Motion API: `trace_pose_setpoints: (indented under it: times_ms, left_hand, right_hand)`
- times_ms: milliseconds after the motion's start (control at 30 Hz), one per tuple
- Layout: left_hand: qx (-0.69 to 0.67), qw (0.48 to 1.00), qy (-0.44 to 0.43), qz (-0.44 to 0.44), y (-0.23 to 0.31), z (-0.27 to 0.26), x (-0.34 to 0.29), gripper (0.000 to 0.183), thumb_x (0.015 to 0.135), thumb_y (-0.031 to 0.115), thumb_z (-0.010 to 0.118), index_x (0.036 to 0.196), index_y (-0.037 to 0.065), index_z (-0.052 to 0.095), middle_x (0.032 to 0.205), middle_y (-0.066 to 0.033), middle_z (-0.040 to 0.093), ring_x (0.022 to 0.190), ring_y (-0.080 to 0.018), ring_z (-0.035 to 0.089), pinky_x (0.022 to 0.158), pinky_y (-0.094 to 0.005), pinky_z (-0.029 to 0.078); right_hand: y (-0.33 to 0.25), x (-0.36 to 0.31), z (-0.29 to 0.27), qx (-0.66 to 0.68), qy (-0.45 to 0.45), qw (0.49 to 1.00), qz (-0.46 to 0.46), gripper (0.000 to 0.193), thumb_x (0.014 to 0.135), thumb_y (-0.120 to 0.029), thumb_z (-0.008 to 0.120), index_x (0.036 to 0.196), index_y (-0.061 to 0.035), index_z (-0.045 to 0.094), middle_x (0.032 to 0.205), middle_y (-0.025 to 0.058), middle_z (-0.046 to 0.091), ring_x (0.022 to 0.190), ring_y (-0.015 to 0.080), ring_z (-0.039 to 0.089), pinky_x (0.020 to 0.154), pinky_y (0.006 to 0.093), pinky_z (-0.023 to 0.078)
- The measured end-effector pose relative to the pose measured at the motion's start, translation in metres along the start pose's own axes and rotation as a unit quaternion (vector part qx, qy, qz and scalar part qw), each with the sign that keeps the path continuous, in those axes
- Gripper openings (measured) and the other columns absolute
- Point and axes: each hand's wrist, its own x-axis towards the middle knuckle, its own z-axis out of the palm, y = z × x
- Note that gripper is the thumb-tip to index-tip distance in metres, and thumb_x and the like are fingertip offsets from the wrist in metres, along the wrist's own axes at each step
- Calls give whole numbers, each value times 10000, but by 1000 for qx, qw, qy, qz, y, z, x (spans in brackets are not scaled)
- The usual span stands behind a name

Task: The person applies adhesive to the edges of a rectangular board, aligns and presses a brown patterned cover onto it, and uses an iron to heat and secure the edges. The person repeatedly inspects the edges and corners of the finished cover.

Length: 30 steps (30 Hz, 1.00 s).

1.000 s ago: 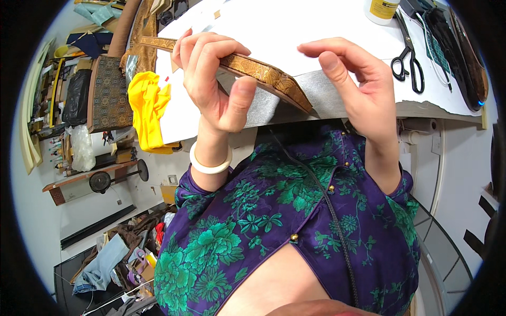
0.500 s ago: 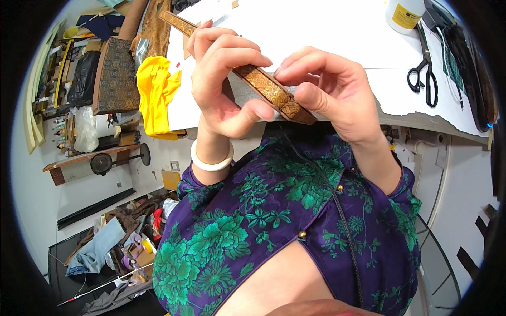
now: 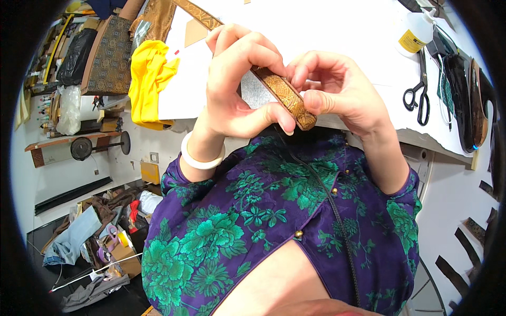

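Observation:
Both hands are raised over the near edge of the table, holding a long brown strap (image 3: 283, 94) faced with gold patterned fabric. My left hand (image 3: 234, 87) curls over it, fingers on top and the thumb along its underside near the close end. My right hand (image 3: 348, 97) pinches the right edge close to that same end, with thumb and bent forefinger. The strap slants from the upper left down to the close end, which looks curved over. Part of it is hidden behind my left fingers. A white bangle (image 3: 202, 152) circles my left wrist.
A yellow cloth (image 3: 147, 79) lies on the left of the white-covered table (image 3: 327, 26). Black scissors (image 3: 420, 95) and a bottle with a yellow label (image 3: 415, 34) are at the right. A patterned case (image 3: 109, 58) stands at the left, above shelves and piled fabric.
The view has shifted, and both hands sit slightly further right in it. The strap's close end has turned, showing more gold face and less brown edge. Both hands keep their hold.

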Motion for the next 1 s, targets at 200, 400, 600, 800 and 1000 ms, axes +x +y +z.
trace_pose_setpoints:
  times_ms: [200,400,600,800,1000]
  left_hand:
    - [-377,918,105,64,-45,-52,24,735,779,774,624,1033,87,567,928,-48,595,956,-218,507,897,-379,423]
    - [-553,805,-1,217,-51,-79,55,797,806,873,443,1007,112,569,851,-56,602,927,-213,494,851,-347,419]
    - [-634,752,2,180,-57,-41,37,772,864,818,406,983,75,583,920,-100,623,918,-228,529,934,-340,392]
    - [-343,911,113,-199,27,-100,-20,780,1043,600,215,1302,-48,563,1311,-228,586,1372,-316,457,1099,-435,371]
    - [-279,866,277,-308,9,-78,-80,425,1061,304,449,1274,-51,546,1061,-34,525,1018,-115,470,905,-251,371]
  right_hand:
    - [9,37,1,-224,102,963,-110,578,880,-394,766,1281,-33,558,1238,92,592,1146,195,572,1007,374,463]
    - [16,92,-54,-294,180,930,-125,941,856,-542,735,1528,-63,283,1549,172,353,1432,295,348,1159,477,298]
    - [15,59,-94,-58,172,976,-123,465,1015,-355,579,1313,0,542,1258,103,636,1165,184,591,1014,333,446]
    - [6,29,-110,-53,271,906,-321,317,1012,-278,601,1200,-24,579,1162,77,666,1042,174,629,947,326,471]
    - [-17,16,-95,-247,297,832,-400,377,955,-290,697,1156,2,568,1033,57,652,936,140,578,870,298,445]
